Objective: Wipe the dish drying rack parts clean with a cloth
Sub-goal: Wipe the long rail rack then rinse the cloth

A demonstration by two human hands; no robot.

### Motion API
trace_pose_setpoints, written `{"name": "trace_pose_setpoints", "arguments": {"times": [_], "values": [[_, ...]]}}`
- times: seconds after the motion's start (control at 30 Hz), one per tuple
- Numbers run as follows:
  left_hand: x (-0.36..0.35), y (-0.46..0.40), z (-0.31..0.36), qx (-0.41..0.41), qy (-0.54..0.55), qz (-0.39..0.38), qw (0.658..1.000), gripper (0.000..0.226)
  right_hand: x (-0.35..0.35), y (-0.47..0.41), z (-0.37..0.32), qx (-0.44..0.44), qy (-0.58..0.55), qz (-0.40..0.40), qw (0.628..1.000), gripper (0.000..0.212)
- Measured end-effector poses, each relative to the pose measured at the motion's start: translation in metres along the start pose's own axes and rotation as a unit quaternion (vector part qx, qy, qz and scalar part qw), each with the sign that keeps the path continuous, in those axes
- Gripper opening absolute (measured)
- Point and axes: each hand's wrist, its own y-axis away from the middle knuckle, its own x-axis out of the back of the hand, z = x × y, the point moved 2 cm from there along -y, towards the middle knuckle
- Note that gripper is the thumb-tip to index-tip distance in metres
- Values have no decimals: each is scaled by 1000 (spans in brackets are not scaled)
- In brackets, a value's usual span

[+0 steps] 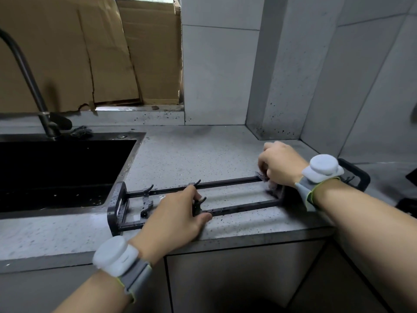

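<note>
Head view: my left hand (178,211) steadies black metal rack frame (237,207) on bench (191,159); right hand (278,164) grips dark cloth (272,188), wiping right end. Next: work leftward along rails.

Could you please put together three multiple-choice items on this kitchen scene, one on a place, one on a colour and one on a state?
1. Where does the rack frame lie?
A. in the sink
B. on the counter, right of the sink
C. on the floor

2. What colour is the frame?
A. black
B. white
C. red

3. What is the right hand doing?
A. hanging idle
B. holding the tap
C. gripping a cloth against the frame's right end

Answers:
1 B, the frame rests on the speckled counter beside the sink.
2 A, its bars are black.
3 C, its fingers curl round a dark cloth there, while the left hand steadies the frame.
</note>
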Motion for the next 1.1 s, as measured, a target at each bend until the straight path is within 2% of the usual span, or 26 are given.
{"name": "trace_pose_setpoints", "arguments": {"times": [0.07,0.17,0.23,0.3,0.37,0.47,0.57,0.7,0.9,1.1], "values": [[0,-4,-1,8,-4,-5,1000,39,19,-1,8,-45,-101,93,990,28],[0,-14,-2,13,-13,-9,1000,42,45,6,12,-69,-250,189,947,32],[-2,-23,0,11,-17,-12,1000,44,55,14,-4,-37,-309,201,929,37],[-5,-34,4,8,-20,-18,1000,46,53,21,-29,7,-334,174,926,38],[-8,-43,7,0,-18,-36,999,46,36,25,-52,41,-345,126,929,36],[-7,-51,4,-14,1,-63,998,41,0,25,-72,31,-326,95,940,29],[-7,-54,-1,-27,17,-68,997,35,-27,25,-86,11,-336,102,936,6],[-9,-56,-4,-31,36,-64,997,33,-48,32,-92,-8,-356,120,927,13],[-12,-55,-4,-58,19,-53,997,26,-53,38,-112,35,-333,158,929,13],[-10,-53,-5,-63,11,-64,996,33,-47,41,-84,82,-255,107,958,10]]}}
